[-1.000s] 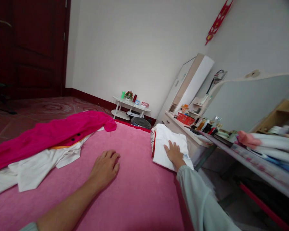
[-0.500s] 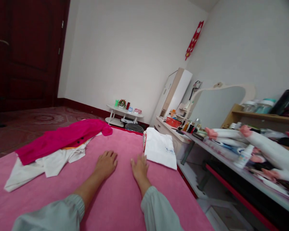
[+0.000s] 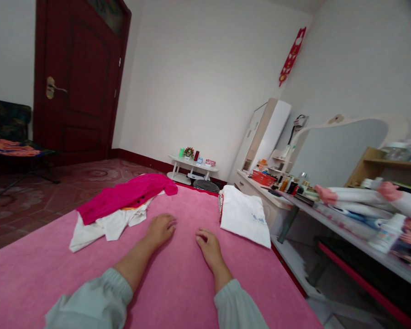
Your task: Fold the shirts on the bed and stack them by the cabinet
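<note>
My left hand (image 3: pixel 160 228) rests on the pink bed cover (image 3: pixel 174 283), its fingers a little bent and holding nothing. Across from it, my right hand (image 3: pixel 208 244) is over the same cover, fingers loosely curled and empty. To the left of my left hand lies a loose heap: a magenta garment (image 3: pixel 123 197) on top of a white garment (image 3: pixel 113 226), with a strip of orange showing between them. Beyond my right hand, at the right edge, sits a folded white shirt (image 3: pixel 245 212) with small blue lettering. Neither hand touches the clothes.
On the right a long table (image 3: pixel 332 224) carries doll-like limbs and a white bottle (image 3: pixel 387 233). Behind it stand a dresser with a mirror (image 3: pixel 342 151) and a red basket (image 3: pixel 263 178). A low white table (image 3: pixel 192 163) is ahead; a dark red door (image 3: pixel 85 87) and chair (image 3: pixel 8 119) are left.
The view has swung left, bringing the chair and whole door in. My right hand's fingers have gone from stretched out to curled. The clothes lie as before.
</note>
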`<state>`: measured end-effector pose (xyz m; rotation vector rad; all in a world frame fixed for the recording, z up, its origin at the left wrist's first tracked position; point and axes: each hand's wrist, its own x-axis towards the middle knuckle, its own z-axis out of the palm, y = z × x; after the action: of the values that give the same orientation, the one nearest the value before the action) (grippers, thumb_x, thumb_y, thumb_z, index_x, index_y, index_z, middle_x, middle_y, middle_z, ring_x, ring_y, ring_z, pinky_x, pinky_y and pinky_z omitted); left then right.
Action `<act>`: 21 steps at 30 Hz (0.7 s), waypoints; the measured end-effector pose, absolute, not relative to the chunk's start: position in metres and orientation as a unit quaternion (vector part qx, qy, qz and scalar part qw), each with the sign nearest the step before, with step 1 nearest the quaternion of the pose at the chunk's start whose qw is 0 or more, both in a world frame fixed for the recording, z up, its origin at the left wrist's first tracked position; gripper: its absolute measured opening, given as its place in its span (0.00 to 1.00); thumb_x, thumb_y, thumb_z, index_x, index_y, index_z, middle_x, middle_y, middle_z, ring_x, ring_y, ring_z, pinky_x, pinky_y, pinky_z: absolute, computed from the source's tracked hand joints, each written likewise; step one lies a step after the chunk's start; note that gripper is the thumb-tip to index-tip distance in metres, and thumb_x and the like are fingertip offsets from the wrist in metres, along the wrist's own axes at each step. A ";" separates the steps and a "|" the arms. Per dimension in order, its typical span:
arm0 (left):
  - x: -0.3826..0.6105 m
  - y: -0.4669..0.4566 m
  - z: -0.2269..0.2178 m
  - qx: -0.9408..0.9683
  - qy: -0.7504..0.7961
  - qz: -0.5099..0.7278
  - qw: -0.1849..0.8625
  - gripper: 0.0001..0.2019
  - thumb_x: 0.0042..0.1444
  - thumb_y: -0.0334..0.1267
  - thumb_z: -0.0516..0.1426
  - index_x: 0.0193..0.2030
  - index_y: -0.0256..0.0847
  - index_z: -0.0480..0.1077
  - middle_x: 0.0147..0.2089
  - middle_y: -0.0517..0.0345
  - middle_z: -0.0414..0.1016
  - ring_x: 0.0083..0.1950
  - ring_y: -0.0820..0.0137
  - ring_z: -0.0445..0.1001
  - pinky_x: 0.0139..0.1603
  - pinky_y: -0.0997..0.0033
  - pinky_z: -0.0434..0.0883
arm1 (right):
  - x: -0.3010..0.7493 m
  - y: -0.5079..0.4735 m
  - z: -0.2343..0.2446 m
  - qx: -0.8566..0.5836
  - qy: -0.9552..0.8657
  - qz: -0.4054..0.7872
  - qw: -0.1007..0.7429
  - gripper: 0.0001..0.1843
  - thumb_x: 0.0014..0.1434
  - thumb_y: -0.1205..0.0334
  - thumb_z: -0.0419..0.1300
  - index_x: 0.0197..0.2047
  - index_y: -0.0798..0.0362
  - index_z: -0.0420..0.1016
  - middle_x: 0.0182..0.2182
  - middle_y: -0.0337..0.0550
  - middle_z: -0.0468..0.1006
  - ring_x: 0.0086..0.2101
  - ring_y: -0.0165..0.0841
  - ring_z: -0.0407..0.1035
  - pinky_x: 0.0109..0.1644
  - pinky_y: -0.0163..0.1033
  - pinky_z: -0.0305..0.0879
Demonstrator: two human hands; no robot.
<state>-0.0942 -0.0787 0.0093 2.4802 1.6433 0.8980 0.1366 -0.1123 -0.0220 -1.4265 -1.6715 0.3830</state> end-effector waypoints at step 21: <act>-0.185 -0.059 0.007 0.534 0.792 0.272 -0.117 0.23 0.58 0.43 0.47 0.52 0.28 0.69 0.50 0.31 0.67 0.53 0.44 0.65 0.47 0.52 0.61 | 0.137 -0.111 -0.025 -0.576 -0.678 0.148 0.432 0.12 0.52 0.67 0.59 0.40 0.51 0.81 0.49 0.47 0.78 0.52 0.38 0.69 0.60 0.45 0.60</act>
<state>-0.1849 -0.0589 0.0073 1.8163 2.6900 0.9258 0.1371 -0.1113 -0.0249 -1.4351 -1.6912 0.3698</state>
